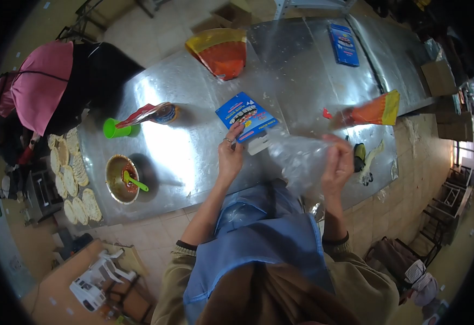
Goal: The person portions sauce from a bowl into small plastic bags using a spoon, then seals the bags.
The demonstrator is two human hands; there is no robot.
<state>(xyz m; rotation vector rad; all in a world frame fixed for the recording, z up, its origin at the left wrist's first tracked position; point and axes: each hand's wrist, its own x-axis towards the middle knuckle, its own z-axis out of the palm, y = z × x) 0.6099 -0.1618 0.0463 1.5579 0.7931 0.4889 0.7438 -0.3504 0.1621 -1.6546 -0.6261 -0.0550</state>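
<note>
My left hand (230, 156) grips a blue printed cardboard box (249, 115) by its near edge, over the metal table. A pale flap hangs open at the box's near side. My right hand (337, 165) is closed on a crumpled clear plastic bag (300, 157), which stretches from beside the box flap across to my fingers. The plastic is partly smeared by motion. Dark green vegetable pieces and pale peelings (369, 165) lie just right of my right hand.
On the metal table (204, 151) stand a metal bowl (111, 179) with red sauce and a green spoon (135, 181), a green cup (112, 129) and a can (166, 114). Flatbreads (70, 181) lie left. Orange-yellow bags (223, 51) and another blue box (344, 44) lie farther off. A person (93, 70) leans in at left.
</note>
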